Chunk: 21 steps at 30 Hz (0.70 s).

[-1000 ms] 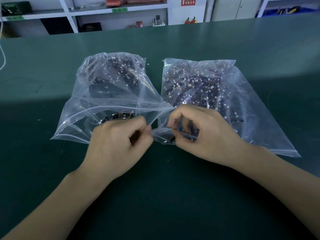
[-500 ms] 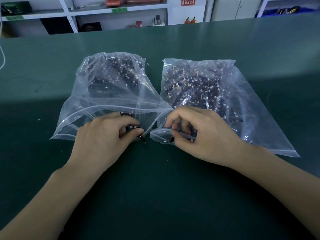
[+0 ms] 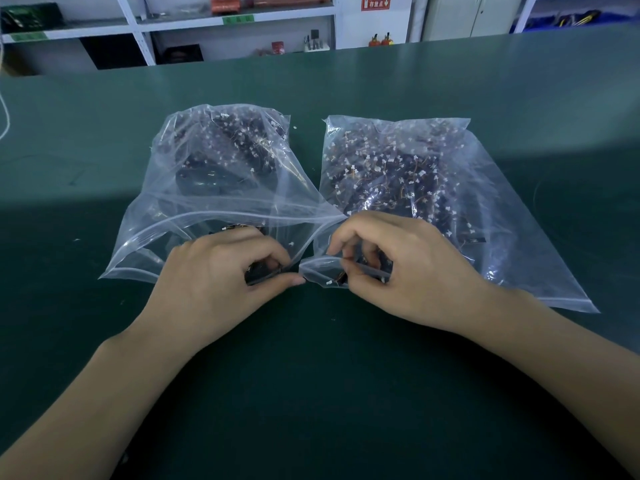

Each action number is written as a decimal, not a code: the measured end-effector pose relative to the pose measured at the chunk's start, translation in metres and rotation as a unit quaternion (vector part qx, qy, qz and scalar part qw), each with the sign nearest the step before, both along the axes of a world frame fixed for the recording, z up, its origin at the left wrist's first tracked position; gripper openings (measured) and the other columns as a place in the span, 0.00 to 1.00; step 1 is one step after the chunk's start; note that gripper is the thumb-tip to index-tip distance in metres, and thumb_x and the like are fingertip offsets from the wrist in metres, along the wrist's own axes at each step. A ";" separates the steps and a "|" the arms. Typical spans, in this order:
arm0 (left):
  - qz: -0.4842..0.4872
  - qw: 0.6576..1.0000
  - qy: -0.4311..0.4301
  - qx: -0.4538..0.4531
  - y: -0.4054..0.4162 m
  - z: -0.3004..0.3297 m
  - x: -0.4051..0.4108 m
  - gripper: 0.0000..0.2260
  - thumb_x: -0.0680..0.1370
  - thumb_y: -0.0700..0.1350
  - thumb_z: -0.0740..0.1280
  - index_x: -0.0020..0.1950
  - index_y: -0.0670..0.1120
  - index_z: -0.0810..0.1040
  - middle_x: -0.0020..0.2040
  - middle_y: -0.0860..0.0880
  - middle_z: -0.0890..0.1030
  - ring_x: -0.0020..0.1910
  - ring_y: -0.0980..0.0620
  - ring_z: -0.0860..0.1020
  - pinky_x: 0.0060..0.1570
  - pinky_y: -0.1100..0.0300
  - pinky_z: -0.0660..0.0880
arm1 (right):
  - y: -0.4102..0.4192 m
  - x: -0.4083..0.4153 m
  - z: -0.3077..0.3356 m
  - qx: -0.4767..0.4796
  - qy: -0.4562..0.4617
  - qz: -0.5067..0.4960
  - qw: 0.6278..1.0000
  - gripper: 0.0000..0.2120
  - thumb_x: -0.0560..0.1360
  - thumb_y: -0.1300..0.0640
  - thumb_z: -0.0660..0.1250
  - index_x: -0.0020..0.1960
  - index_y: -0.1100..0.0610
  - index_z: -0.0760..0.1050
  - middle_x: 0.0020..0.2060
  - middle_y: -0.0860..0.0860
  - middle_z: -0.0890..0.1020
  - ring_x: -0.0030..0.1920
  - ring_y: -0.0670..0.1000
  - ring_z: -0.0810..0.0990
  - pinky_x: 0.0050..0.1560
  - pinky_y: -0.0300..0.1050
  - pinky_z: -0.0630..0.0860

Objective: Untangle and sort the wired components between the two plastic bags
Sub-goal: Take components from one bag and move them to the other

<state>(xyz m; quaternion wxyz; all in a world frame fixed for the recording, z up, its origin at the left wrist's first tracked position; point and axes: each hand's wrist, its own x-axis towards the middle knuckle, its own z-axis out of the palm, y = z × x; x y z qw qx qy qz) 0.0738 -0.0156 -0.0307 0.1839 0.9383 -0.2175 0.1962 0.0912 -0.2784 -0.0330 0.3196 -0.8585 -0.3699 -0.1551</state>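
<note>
A person works at a green bench mat (image 3: 104,140), two clear zip bags side by side w/ mouths toward the body. Far left, a white cord (image 3: 4,116) hangs at the mat's edge, well apart from the work. The left bag (image 3: 207,202) gapes open, a dark heap of wired components (image 3: 239,147) piled at its far end. The left hand (image 3: 221,282) sits at that bag's mouth, fingers curled and pinching a small dark component (image 3: 263,271) against the thumb. Just beside it, the right hand (image 3: 408,268) has fingertips tucked into the mouth of the right bag (image 3: 502,188), pinching at thin wires w/ white plugs near the corner; which piece it holds can't be told. That bag's tangle (image 3: 388,174) looks denser.

Risk, as judged: the wires are fine and knotted, so a quick pull could drag a whole clump out onto the mat or strain a lead at its plug. The bag mouths nearly touch between the hands, so a piece dropped there could land in the wrong bag. Slack film may snag plugs.

Room: broad bare mat toward the body and to both sides; shelving (image 3: 138,29) stands beyond the far edge, well away.
</note>
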 end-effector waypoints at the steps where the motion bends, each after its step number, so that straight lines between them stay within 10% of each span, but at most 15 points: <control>1: -0.006 1.000 -0.016 -0.001 0.000 0.000 0.001 0.11 0.76 0.65 0.71 0.45 0.59 0.85 0.39 0.62 0.77 0.36 0.67 0.72 0.33 0.62 0.67 | 0.000 0.000 0.000 0.000 0.000 -0.001 1.000 0.09 0.75 0.55 0.68 0.55 0.46 0.78 0.43 0.40 0.79 0.37 0.47 0.78 0.37 0.47 0.79; 6: -0.048 0.988 -0.136 -0.046 0.002 -0.003 0.003 0.08 0.81 0.52 0.75 0.45 0.51 0.89 0.39 0.58 0.82 0.36 0.61 0.73 0.33 0.55 0.76 | 0.000 0.000 -0.001 0.004 0.013 -0.008 1.000 0.09 0.76 0.55 0.72 0.55 0.47 0.79 0.43 0.40 0.80 0.37 0.48 0.79 0.38 0.50 0.79; 10: -0.044 0.971 -0.189 -0.142 -0.001 0.001 0.000 0.06 0.81 0.47 0.76 0.46 0.46 0.89 0.41 0.57 0.84 0.40 0.64 0.77 0.44 0.70 0.72 | 0.002 0.000 -0.002 0.057 0.062 -0.021 0.996 0.05 0.81 0.49 0.71 0.51 0.49 0.79 0.41 0.38 0.80 0.37 0.51 0.81 0.38 0.44 0.76; 15: -0.053 0.947 -0.079 -0.306 -0.019 -0.006 -0.009 0.02 0.79 0.46 0.78 0.51 0.50 0.87 0.43 0.58 0.86 0.40 0.53 0.84 0.39 0.66 0.76 | 0.003 0.000 0.000 0.089 0.085 -0.028 0.992 0.08 0.82 0.49 0.70 0.51 0.52 0.82 0.40 0.43 0.82 0.37 0.48 0.79 0.39 0.31 0.70; 21: -0.087 0.950 -0.016 -0.300 -0.032 -0.012 -0.009 0.08 0.79 0.45 0.76 0.57 0.51 0.87 0.46 0.59 0.86 0.42 0.53 0.85 0.40 0.67 0.77 | 0.004 0.001 0.001 0.121 0.052 0.004 0.991 0.06 0.83 0.56 0.71 0.51 0.57 0.85 0.41 0.44 0.83 0.36 0.49 0.79 0.39 0.36 0.72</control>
